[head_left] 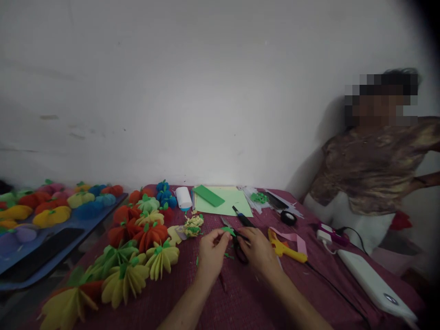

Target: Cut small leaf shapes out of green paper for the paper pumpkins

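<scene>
My left hand (211,250) pinches a small piece of green paper (227,230) between thumb and fingertips. Close beside it, my right hand (259,250) is closed on a pair of scissors (239,251) with dark handles. The blades point away from me and lie by the green paper; whether they touch it I cannot tell. A dark-handled cutter (244,219) lies just beyond my right hand. Left of my hands stand folded paper pumpkins, among them a yellow one (162,259) and an orange one (150,236), with green tops.
Light green sheets (237,199) and a green strip (209,196) lie by the wall. A yellow glue gun (290,252), black tape roll (288,217) and white power bank (376,284) sit to the right. More pumpkins fill a blue table (106,215). A person (364,169) sits at the right.
</scene>
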A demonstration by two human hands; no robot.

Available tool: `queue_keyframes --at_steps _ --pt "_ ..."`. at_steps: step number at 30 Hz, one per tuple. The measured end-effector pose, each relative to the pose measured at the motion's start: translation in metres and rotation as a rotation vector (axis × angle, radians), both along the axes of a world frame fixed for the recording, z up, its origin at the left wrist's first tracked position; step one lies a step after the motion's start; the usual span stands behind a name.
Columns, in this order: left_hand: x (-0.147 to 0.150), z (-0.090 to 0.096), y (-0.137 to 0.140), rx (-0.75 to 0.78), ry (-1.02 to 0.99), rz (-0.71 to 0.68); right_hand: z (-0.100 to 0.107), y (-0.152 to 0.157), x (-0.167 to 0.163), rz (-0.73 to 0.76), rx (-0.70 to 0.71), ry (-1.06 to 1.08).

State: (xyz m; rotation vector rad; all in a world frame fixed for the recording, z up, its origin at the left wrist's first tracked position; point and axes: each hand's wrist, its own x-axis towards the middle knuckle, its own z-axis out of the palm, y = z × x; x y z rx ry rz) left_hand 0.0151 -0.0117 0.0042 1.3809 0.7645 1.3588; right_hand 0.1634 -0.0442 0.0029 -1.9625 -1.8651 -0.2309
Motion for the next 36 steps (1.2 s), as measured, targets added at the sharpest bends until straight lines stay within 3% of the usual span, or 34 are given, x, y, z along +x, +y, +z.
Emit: queue_keyframes --at_steps 3,6,36 --pt "0.002 -0.004 -0.001 0.040 0.042 0.000 0.011 -0.015 -0.004 0.202 0.340 0.145" --pt "0.003 -0.005 -0.002 0.080 0.084 0.008 0.017 -0.024 -0.011 0.367 0.493 0.211" --pt "0.005 -0.004 -0.006 0.076 0.106 0.000 0.007 -0.020 -0.017 0.412 0.520 0.189"
